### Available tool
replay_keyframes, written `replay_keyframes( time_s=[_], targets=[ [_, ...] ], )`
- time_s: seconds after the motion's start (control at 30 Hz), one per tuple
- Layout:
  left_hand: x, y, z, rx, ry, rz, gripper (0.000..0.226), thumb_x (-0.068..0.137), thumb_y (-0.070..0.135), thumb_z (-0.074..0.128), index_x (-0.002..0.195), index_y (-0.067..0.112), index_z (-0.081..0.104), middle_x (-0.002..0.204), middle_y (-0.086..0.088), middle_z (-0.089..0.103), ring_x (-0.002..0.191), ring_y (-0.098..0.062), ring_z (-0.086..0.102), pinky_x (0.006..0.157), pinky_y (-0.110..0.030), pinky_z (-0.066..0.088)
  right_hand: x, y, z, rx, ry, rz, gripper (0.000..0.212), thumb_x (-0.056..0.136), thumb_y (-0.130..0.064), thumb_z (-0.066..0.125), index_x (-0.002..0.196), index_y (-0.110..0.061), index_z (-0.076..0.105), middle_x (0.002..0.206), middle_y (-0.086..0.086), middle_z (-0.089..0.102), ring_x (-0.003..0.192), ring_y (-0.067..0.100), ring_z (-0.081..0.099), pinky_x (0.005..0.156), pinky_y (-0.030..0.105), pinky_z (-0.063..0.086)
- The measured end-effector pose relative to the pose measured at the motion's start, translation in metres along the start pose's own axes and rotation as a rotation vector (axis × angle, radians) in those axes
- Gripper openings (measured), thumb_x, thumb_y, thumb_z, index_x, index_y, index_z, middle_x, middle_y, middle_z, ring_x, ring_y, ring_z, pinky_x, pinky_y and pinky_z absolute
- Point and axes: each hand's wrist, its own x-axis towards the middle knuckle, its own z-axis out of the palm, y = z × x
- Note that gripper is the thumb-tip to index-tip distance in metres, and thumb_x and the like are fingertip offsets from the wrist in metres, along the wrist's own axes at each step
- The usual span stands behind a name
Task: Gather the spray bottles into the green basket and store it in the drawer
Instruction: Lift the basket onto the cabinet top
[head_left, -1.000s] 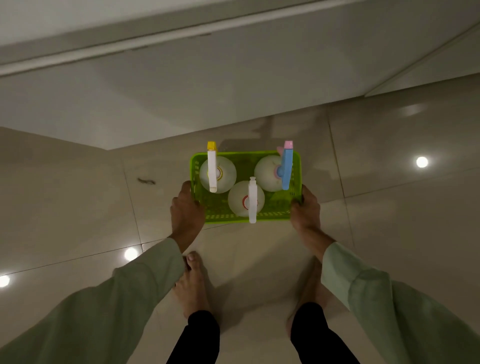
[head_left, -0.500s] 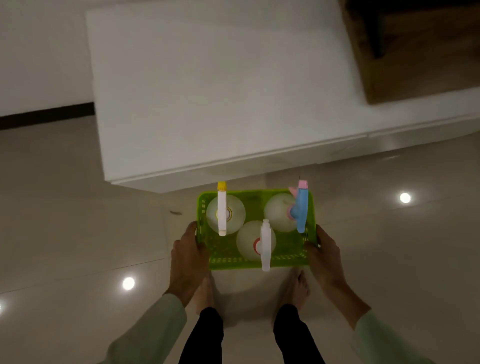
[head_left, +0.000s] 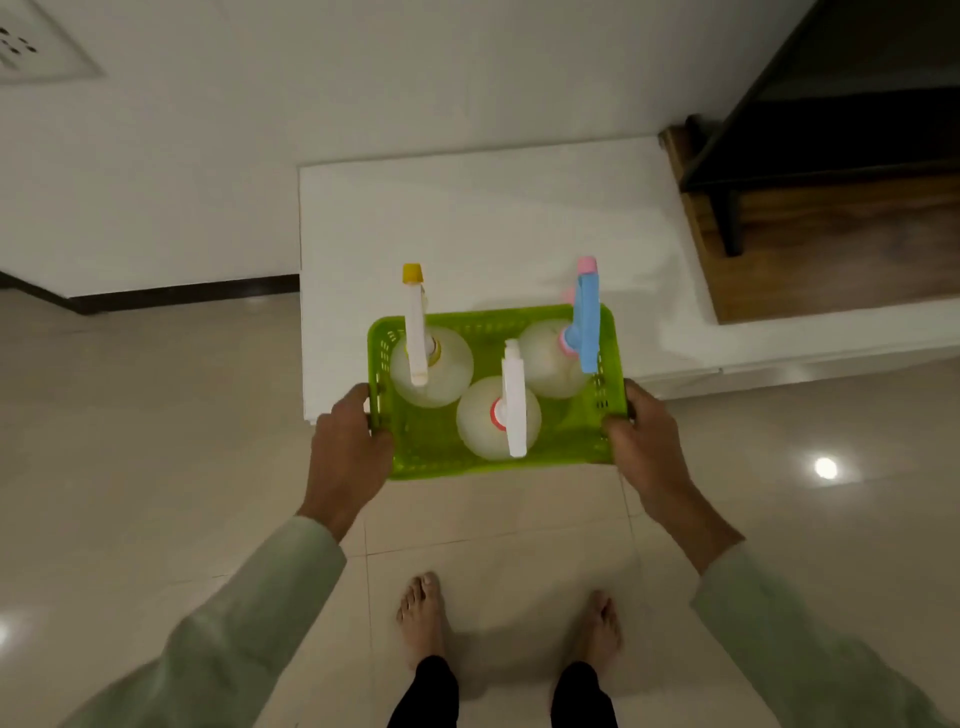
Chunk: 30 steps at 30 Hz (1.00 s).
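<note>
long loose sleeves (head_left: 249, 613) in pale sage green, soft cloth with folds, ending in plain cuffs at the wrists. bare left hand (head_left: 345, 457) and right hand (head_left: 649, 447), no rings or watch seen. black trouser legs (head_left: 426, 693), narrow at the ankle. bare feet (head_left: 422, 616).

You're working in dim, warm indoor light; ceiling lamps glare back as white spots off the glossy floor tiles (head_left: 727, 519). The picture is soft and grainy, the wooden shelf (head_left: 831, 249) smeared, straight edges bowing toward the frame's borders, faint shadows pooling under your feet (head_left: 423, 618)
</note>
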Motion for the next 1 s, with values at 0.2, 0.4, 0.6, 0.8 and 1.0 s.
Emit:
replay_keyframes(
  time_s=[0.2,0.4,0.6,0.8,1.0],
  targets=[
    [0.066,0.007,-0.006,-0.036,-0.001,-0.081,0.045,0.081,0.000,0.050,0.123,0.015,0.057,0.102,-0.018,0.069,0.091,-0.041,0.067,0.075,-0.054,0.059,0.058,-0.032,0.032,0.092,-0.065,0.089,0.042,0.085,0.003,0.040,0.084,-0.030,0.065,0.100,0.012,0.069,0.089,0.032,0.071,0.051,0.031,0.062],
    [0.106,0.010,0.000,-0.109,-0.030,-0.126,0.048,0.082,-0.001,0.052,0.128,0.011,0.053,0.116,-0.023,0.063,0.093,-0.045,0.066,0.064,-0.056,0.061,0.096,-0.039,0.051,0.074,-0.043,0.138,0.040,0.085,0.003,0.037,0.097,-0.022,0.066,0.110,0.017,0.067,0.092,0.036,0.070,0.047,0.028,0.060],
    [0.120,0.013,-0.002,-0.130,-0.030,-0.125,0.049,0.085,0.003,0.054,0.133,0.013,0.051,0.120,-0.020,0.062,0.091,-0.041,0.068,0.063,-0.054,0.062,0.107,-0.043,0.053,0.095,-0.034,0.127,0.032,0.088,-0.001,0.043,0.099,-0.020,0.066,0.108,0.015,0.068,0.094,0.033,0.071,0.051,0.030,0.062],
    [0.070,-0.007,0.010,-0.304,0.037,-0.060,0.065,0.091,0.050,0.056,0.146,0.023,0.034,0.132,-0.010,0.060,0.109,-0.026,0.063,0.089,-0.042,0.057,0.067,-0.018,0.057,0.373,0.012,0.040,0.035,0.096,-0.038,0.065,0.128,-0.027,0.059,0.115,-0.016,0.068,0.104,0.006,0.067,0.085,0.036,0.060],
    [0.007,-0.052,0.079,-0.551,0.104,-0.180,0.042,0.098,0.040,0.048,0.132,0.015,0.051,0.120,-0.009,0.065,0.108,-0.026,0.065,0.090,-0.044,0.055,0.015,0.054,0.107,0.621,0.219,0.358,0.009,0.103,-0.030,0.055,0.105,-0.026,0.061,0.115,0.006,0.064,0.105,0.023,0.061,0.078,0.038,0.054]
  ],
)
